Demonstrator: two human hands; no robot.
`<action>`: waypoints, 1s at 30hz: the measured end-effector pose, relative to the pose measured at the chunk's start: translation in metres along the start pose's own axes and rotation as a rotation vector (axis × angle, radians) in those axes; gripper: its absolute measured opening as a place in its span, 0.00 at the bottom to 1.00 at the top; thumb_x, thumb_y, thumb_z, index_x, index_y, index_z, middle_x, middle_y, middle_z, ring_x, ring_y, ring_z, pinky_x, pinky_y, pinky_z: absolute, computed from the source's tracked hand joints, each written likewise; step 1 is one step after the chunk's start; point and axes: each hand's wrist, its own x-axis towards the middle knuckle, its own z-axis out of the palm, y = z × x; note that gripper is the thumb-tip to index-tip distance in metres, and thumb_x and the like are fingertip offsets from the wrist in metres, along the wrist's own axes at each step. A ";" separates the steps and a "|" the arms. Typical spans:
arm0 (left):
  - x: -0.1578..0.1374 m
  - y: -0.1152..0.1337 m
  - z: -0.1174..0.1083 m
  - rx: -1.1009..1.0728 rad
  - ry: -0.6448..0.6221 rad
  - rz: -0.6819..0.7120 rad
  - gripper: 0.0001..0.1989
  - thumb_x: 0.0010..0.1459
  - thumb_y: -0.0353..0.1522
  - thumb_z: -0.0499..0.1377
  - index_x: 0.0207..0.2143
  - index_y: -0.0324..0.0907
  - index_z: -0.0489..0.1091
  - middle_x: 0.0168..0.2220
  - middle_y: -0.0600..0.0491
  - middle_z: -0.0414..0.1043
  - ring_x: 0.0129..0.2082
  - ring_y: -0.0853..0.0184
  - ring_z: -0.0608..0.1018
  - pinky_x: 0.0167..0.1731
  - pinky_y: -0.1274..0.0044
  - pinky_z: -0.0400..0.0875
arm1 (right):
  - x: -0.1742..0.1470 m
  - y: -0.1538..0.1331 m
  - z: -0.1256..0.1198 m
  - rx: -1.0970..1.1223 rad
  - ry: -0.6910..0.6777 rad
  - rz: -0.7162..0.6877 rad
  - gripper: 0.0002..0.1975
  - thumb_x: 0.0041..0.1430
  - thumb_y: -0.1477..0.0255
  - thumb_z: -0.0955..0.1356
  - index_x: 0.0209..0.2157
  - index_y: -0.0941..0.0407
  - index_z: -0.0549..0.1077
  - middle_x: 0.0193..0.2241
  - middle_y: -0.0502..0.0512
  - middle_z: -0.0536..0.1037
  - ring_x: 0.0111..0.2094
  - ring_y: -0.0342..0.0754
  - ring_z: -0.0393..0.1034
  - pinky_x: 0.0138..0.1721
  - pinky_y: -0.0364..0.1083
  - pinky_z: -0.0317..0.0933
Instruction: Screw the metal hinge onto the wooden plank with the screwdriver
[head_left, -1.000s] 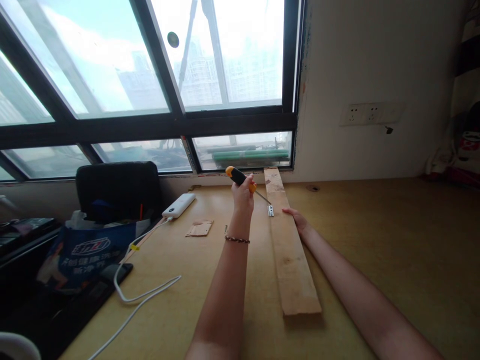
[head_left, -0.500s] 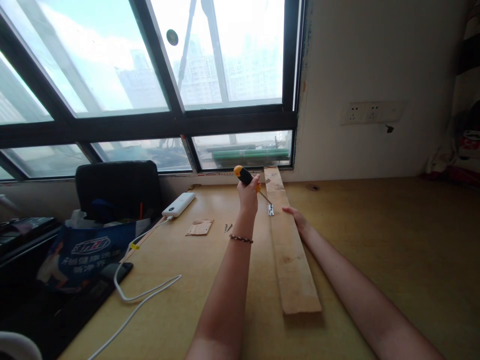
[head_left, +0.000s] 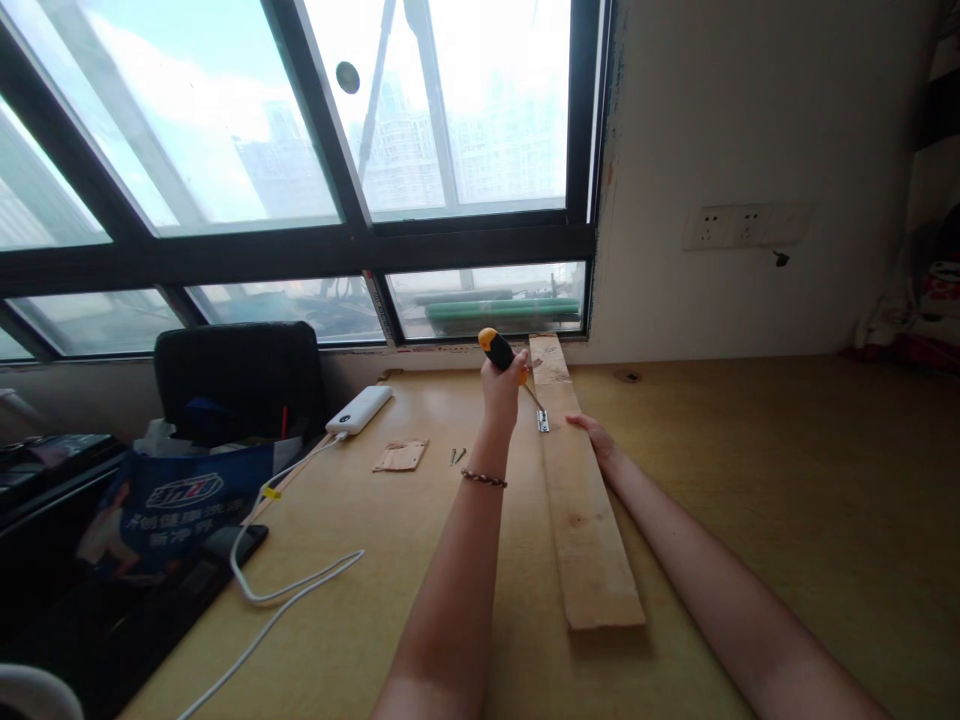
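Observation:
My left hand (head_left: 504,388) is closed around the yellow-and-black handle of a screwdriver (head_left: 496,348). The screwdriver leans to the left, and its shaft runs down to a small metal plate (head_left: 544,421). That plate lies on the left edge of a long wooden board (head_left: 589,530); whether the tip sits in a screw is too small to tell. At the board's right edge, my right hand (head_left: 596,435) grips it level with the plate, fingertips on the top face and the other fingers partly hidden.
On the table (head_left: 315,640), left of my forearm, are several small screws (head_left: 457,457) and a thin scrap of wood (head_left: 401,455). A white power bank (head_left: 360,408) trails a white cable (head_left: 259,600). Beyond the left table edge stands a black chair (head_left: 238,370) with a blue bag (head_left: 180,500).
My left hand has shifted slightly right, and the screwdriver handle stands a little steeper. The board, the plate and my right hand keep their places.

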 end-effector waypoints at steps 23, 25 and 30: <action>0.007 -0.005 -0.005 0.476 -0.183 0.188 0.16 0.40 0.39 0.63 0.22 0.40 0.59 0.21 0.57 0.61 0.21 0.74 0.65 0.23 0.80 0.59 | 0.002 0.000 -0.002 0.057 -0.048 -0.015 0.16 0.55 0.72 0.58 0.44 0.64 0.66 0.27 0.58 0.77 0.29 0.51 0.73 0.37 0.51 0.67; 0.007 0.001 -0.009 0.636 -0.169 0.217 0.18 0.39 0.41 0.63 0.19 0.40 0.57 0.18 0.58 0.58 0.20 0.74 0.62 0.22 0.80 0.56 | 0.003 0.001 -0.003 0.059 -0.060 -0.011 0.17 0.55 0.72 0.58 0.44 0.63 0.66 0.28 0.58 0.78 0.30 0.51 0.73 0.37 0.51 0.67; 0.005 0.017 -0.016 0.870 -0.180 0.209 0.22 0.39 0.45 0.62 0.15 0.41 0.53 0.15 0.59 0.54 0.18 0.74 0.59 0.20 0.79 0.51 | 0.005 0.002 -0.006 0.069 -0.074 -0.004 0.17 0.54 0.71 0.59 0.45 0.64 0.65 0.29 0.59 0.78 0.32 0.52 0.73 0.39 0.51 0.66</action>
